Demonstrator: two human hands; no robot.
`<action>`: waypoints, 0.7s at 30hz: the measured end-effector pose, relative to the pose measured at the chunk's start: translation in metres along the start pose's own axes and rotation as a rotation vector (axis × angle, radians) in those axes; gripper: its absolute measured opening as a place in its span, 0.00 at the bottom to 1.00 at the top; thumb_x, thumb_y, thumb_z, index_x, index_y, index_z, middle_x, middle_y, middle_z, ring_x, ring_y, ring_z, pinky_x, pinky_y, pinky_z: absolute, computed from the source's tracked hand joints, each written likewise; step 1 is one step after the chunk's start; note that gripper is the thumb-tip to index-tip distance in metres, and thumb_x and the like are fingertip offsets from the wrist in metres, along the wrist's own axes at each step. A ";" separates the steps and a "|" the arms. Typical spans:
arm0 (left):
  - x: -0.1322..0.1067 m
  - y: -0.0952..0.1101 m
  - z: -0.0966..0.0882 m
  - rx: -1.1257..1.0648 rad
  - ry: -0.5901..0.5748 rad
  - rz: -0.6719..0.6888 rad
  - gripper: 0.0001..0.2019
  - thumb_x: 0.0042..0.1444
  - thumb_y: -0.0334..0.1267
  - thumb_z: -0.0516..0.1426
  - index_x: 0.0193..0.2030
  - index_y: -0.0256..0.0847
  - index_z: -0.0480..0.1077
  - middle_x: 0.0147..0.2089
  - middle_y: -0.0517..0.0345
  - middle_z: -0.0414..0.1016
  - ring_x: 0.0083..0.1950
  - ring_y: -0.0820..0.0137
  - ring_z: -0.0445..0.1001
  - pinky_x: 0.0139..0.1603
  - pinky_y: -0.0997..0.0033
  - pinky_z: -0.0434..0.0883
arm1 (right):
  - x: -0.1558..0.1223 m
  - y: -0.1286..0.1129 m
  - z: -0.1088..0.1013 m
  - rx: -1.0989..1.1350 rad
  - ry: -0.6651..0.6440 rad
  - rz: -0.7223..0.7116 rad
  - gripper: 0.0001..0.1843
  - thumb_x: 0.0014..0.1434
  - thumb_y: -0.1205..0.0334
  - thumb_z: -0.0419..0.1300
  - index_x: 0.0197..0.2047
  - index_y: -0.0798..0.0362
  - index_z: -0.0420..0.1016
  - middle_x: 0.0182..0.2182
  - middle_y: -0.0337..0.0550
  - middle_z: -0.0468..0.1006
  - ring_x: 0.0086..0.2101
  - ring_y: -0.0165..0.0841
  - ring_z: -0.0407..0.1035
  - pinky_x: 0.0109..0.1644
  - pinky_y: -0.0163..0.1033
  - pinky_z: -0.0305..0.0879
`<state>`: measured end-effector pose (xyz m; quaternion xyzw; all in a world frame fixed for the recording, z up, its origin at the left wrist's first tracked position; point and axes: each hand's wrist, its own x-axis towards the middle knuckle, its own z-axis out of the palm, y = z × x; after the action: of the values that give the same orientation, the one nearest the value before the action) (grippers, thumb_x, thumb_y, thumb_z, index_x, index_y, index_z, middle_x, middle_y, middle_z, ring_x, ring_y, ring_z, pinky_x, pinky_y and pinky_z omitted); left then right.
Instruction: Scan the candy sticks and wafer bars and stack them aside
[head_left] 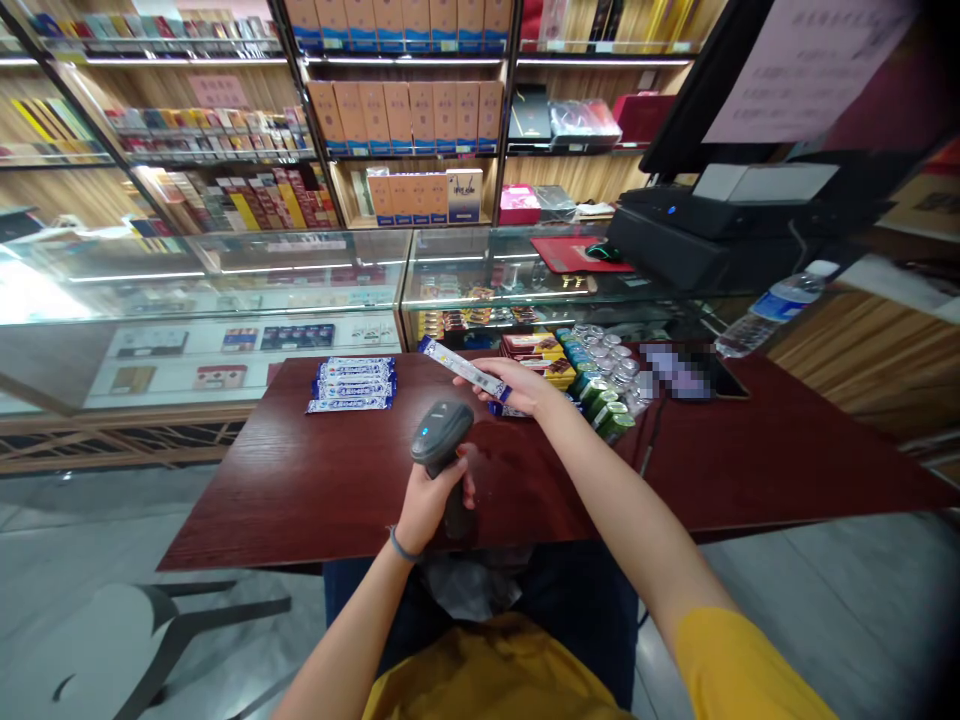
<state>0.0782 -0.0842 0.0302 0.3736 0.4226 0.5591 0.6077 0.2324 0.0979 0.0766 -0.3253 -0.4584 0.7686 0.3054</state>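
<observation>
My left hand (429,498) is wrapped round the handle of a dark grey barcode scanner (440,440), whose head points away from me with a blue light on top. My right hand (517,385) holds a long blue-and-white candy pack (461,366) out in front of the scanner, above the dark red wooden table (315,480). A stack of the same blue-and-white packs (352,384) lies on the table to the left.
Right of my hand lie boxes of snacks (540,350), green tins (606,412) and a phone (686,372). A water bottle (772,308) lies at the far right. Glass display counters (225,300), a till printer (712,220) and stocked shelves stand behind.
</observation>
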 end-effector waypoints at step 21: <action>-0.026 -0.001 -0.007 -0.153 0.077 0.073 0.25 0.56 0.52 0.66 0.49 0.40 0.62 0.26 0.61 0.73 0.22 0.69 0.71 0.25 0.71 0.71 | 0.013 -0.008 0.002 -0.124 0.046 0.010 0.13 0.68 0.66 0.55 0.50 0.59 0.80 0.41 0.53 0.87 0.23 0.26 0.70 0.24 0.28 0.69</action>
<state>0.0717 -0.1103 0.0298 0.3195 0.3878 0.6254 0.5970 0.2247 0.1096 0.0813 -0.3635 -0.4965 0.7325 0.2911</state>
